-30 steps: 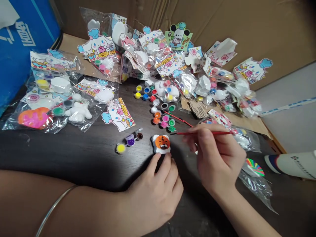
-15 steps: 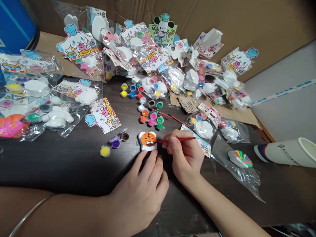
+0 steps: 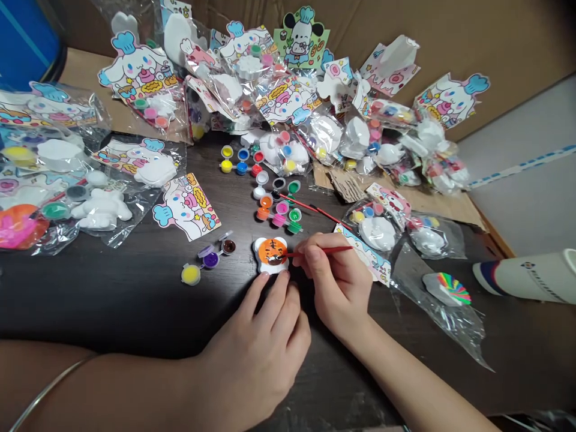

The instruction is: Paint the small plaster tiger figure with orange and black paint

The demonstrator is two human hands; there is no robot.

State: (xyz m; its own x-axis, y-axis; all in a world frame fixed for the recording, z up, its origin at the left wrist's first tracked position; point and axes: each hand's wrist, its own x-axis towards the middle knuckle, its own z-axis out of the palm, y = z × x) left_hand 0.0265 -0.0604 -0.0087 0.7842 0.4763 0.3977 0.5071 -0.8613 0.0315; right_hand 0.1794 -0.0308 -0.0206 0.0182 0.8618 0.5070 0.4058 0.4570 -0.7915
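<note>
A small tiger-head figurine [image 3: 272,247], white with an orange face, dark stripes and a brown muzzle, lies on the dark table. The fingertips of my left hand [image 3: 274,336] hold its lower white edge against the tabletop; the thumb is hidden. My right hand [image 3: 335,282] is closed in a pinch on a thin red paintbrush [image 3: 330,249]. The brush tip meets the right side of the muzzle. Behind the figurine stand small open paint pots [image 3: 263,213] in several colours. A strip of pots [image 3: 210,259] with yellow, purple and brown paint lies to its left.
Another red brush [image 3: 310,207] rests across the black pot. Bagged white figurines [image 3: 328,132] and printed cards are heaped at the back, with more bags [image 3: 103,210] at left. A rainbow-painted piece [image 3: 447,289] lies on plastic at right, near a paper cup [image 3: 526,277] on its side.
The brush tip has moved slightly left, from the figurine's right edge onto the muzzle. My left hand keeps its place on the figurine. The view has shifted a little.
</note>
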